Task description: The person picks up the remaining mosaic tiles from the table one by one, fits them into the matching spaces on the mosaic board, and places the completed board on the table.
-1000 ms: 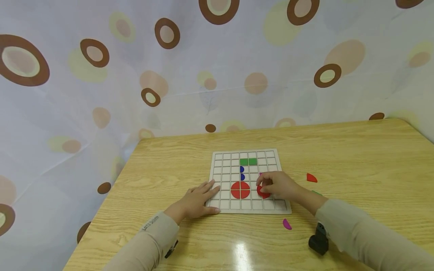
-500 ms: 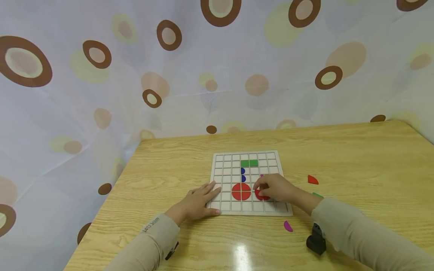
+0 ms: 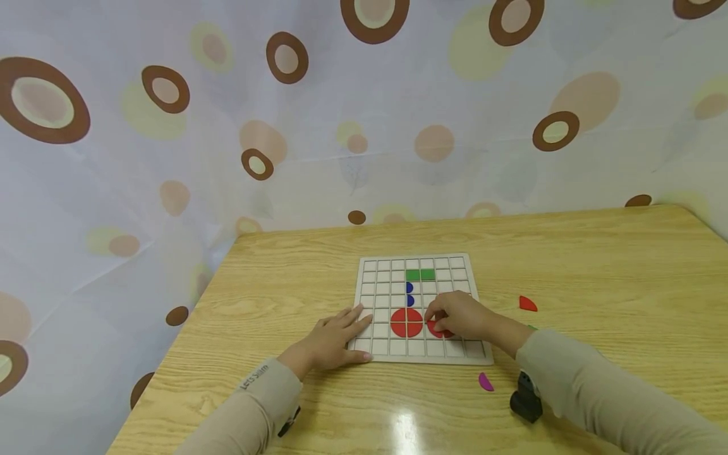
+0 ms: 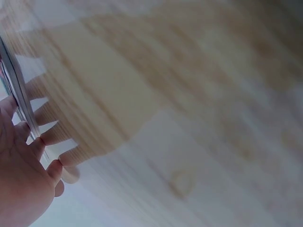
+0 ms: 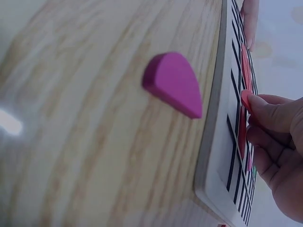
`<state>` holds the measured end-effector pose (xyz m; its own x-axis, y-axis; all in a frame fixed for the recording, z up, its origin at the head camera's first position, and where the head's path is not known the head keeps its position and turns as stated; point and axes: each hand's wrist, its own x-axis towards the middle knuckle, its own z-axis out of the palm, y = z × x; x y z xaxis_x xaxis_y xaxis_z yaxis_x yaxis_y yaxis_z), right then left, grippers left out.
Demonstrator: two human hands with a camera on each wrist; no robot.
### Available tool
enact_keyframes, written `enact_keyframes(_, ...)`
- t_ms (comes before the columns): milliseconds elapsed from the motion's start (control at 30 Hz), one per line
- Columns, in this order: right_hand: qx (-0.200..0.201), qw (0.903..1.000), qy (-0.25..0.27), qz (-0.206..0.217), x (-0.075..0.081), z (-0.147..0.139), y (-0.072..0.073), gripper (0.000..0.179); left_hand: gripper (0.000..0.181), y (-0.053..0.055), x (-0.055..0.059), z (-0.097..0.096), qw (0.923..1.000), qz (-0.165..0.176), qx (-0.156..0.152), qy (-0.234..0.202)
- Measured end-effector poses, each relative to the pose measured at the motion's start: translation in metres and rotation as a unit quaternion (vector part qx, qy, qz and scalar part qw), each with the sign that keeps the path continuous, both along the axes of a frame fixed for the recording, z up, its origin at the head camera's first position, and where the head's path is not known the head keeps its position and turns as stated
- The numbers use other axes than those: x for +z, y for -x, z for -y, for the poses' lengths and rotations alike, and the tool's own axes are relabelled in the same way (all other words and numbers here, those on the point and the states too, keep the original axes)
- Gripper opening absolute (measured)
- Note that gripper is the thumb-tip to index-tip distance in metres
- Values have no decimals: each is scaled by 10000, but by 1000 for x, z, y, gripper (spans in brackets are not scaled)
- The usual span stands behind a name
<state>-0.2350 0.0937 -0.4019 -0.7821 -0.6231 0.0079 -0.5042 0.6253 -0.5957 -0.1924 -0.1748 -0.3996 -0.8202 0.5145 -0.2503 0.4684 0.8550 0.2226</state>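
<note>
A white gridded board lies on the table. My left hand rests on its left edge with fingers spread; the left wrist view shows the fingertips at that edge. My right hand is over the board's right side, pinching a small red piece between thumb and fingers. Beneath that hand are more red pieces, partly hidden. To their left, red quarter-circle pieces form a full disc. Two green pieces and two blue half-circles sit in cells further up.
A magenta rounded piece lies on the table in front of the board. Right of the board is a red quarter-circle, and a green piece half hidden by the sleeve. A black device hangs under the right wrist.
My right hand has shifted slightly left over the board, staying on the red pieces. My left hand stays on the board's edge. The view has tilted a little.
</note>
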Motion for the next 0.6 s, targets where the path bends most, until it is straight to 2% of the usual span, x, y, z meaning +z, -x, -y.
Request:
enact_keyframes(233, 206, 9996, -86, -171, -2, -1, 2, 12, 73, 0, -2, 0, 10000, -18, -13, 48)
enact_keyframes(600, 75, 10000, 22, -57, 0, 1, 0, 11, 72, 1, 0, 0, 10000, 27, 28, 86)
